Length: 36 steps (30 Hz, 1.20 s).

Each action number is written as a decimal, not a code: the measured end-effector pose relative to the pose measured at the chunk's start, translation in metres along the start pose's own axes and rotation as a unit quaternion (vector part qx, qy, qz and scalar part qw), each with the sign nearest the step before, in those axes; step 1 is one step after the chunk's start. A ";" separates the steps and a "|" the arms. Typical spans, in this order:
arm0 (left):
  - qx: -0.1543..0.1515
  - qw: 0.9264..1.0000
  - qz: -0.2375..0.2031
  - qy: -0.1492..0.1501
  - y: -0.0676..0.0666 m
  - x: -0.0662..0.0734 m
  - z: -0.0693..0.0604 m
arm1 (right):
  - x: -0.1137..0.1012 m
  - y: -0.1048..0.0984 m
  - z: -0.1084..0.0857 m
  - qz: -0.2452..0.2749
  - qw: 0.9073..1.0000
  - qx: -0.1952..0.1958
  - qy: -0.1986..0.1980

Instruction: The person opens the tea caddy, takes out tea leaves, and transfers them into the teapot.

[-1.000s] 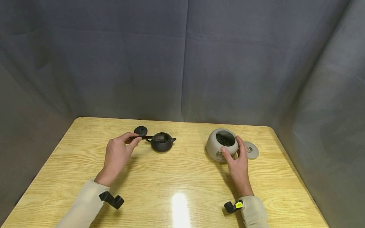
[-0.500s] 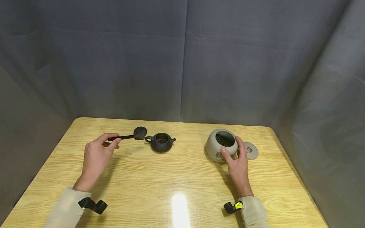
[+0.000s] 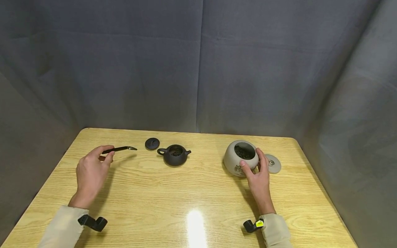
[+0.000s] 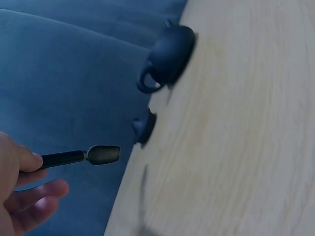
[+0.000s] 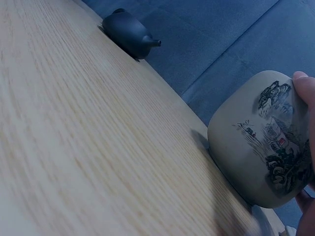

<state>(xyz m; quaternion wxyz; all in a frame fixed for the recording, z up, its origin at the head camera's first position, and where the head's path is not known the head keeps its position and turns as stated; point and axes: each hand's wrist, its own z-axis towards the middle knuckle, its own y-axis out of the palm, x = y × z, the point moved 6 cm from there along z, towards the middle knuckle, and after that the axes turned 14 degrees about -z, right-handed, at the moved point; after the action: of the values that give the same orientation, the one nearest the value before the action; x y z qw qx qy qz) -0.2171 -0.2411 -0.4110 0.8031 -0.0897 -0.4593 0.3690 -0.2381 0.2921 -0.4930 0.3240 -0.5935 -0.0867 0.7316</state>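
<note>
My left hand (image 3: 92,170) pinches the dark handle of a small tea scoop (image 4: 103,154), raised above the table's left side. The scoop's bowl points right and looks bare in the left wrist view. To its right stands a dark teapot (image 3: 175,159), uncovered, with leaves inside and its spout facing right. My right hand (image 3: 260,182) grips a grey tea jar (image 3: 231,160) by its rim and side, thumb at the front. The jar leans slightly toward me and dark tea leaves show in its mouth. A painted landscape covers its side in the right wrist view (image 5: 256,137).
The teapot's dark lid (image 3: 152,143) lies on the table left of the pot. Behind my right hand's fingers is the jar's grey lid (image 3: 274,164), lying flat. A wooden table (image 3: 161,199) bears everything, with grey curtains (image 3: 198,69) hanging behind and beside it.
The left hand has drawn the scoop out of the teapot's mouth and moved it left, past the dark lid. My right hand and the jar stay where they were.
</note>
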 end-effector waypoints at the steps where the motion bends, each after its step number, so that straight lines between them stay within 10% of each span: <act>1: 0.001 1.000 0.003 0.003 0.000 -0.001 -0.001 | 0.000 0.000 0.000 0.000 1.000 0.000 0.000; 20: -0.002 0.999 0.037 0.017 0.010 -0.020 -0.012 | 0.001 0.002 -0.001 0.011 1.000 -0.010 -0.001; 36: -0.038 0.997 0.067 -0.028 0.016 -0.038 -0.026 | 0.001 0.000 -0.001 0.007 1.000 -0.007 0.003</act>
<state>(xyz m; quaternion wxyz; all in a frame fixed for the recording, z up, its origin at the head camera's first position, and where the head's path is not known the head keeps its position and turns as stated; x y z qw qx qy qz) -0.2162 -0.2507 -0.4585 0.7594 -0.1407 -0.4883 0.4062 -0.2373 0.2929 -0.4942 0.3152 -0.5982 -0.0873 0.7316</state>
